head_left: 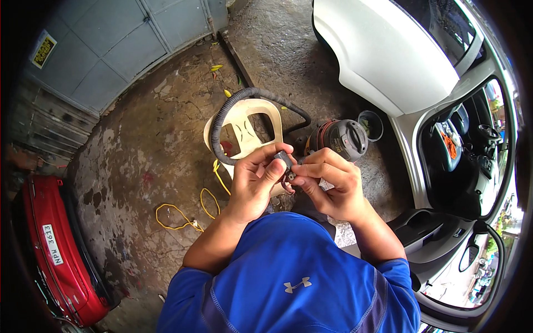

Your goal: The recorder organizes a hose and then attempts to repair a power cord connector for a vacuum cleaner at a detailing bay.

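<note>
Up in front of my chest, my left hand (254, 180) pinches a small dark grey block (285, 160) between thumb and fingers. From the other side, my right hand (333, 180) has its thumb and fingertips closed on a small metallic bit (291, 175) at the block's lower end. A thin reddish-brown strip (286, 185) curls down below it. The exact kind of these small parts is too hard to make out, and my fingers cover much of them. Beneath my hands stands a cream plastic chair (242, 129).
A ribbed grey hose (222, 119) loops over the chair beside a round vacuum cleaner (338, 140) and a clear tub (371, 125). A yellow cord (175, 206) lies on the stained concrete. A white car (388, 50) with open doors stands right; a red car (58, 250) sits left.
</note>
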Demonstrator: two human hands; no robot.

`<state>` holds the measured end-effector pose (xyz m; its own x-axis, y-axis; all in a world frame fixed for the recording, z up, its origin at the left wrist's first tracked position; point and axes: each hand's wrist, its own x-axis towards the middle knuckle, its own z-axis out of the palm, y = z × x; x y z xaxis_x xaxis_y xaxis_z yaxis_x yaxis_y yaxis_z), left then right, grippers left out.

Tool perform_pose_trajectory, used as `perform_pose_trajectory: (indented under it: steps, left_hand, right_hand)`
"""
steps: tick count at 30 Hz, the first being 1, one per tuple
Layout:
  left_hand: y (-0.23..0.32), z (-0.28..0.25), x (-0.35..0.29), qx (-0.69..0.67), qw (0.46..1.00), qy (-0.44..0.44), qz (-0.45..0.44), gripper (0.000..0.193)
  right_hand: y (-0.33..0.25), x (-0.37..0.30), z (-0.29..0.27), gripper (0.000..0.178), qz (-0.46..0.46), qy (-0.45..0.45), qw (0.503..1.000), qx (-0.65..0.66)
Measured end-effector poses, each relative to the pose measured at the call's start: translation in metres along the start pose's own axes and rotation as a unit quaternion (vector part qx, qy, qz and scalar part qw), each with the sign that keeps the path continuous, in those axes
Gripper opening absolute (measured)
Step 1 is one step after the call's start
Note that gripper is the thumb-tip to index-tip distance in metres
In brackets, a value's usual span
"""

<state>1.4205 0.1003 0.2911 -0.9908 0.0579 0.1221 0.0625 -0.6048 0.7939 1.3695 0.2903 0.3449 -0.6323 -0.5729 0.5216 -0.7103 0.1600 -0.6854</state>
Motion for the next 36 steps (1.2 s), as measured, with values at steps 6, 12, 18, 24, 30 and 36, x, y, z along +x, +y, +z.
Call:
perform_pose_trajectory:
  steps: [6, 12, 18, 24, 30, 36]
  left_hand:
    - [0.001, 0.009, -0.002, -0.001, 1.0, 0.012, -0.022, 0.035]
    - [0.01, 0.016, -0.005, 0.019, 0.999, -0.001, -0.029, 0.032]
    - [0.008, 0.022, -0.005, 0.003, 0.999, 0.046, -0.02, 0.025]
    - [0.007, 0.036, -0.01, -0.014, 0.993, 0.111, 0.032, 0.022]
    - [-0.007, 0.034, -0.01, 0.0, 0.987, 0.117, 0.106, 0.023]
    - [0.0, 0.02, -0.009, 0.064, 0.989, 0.106, 0.087, 0.028]
  right_hand:
    - [-0.006, 0.004, -0.006, 0.011, 0.077, -0.062, 0.991, 0.09]
    - [0.0, -0.003, 0.002, 0.008, 0.059, -0.074, 0.985, 0.143]
    - [-0.001, -0.011, 0.016, 0.008, 0.012, 0.039, 0.993, 0.111]
    - [0.002, -0.013, 0.03, 0.012, -0.052, 0.098, 0.994, 0.024]
    - [0.012, -0.009, 0.029, 0.025, -0.198, 0.119, 0.963, -0.135]
    - [-0.004, 0.017, 0.001, 0.033, -0.129, -0.049, 0.979, -0.152]
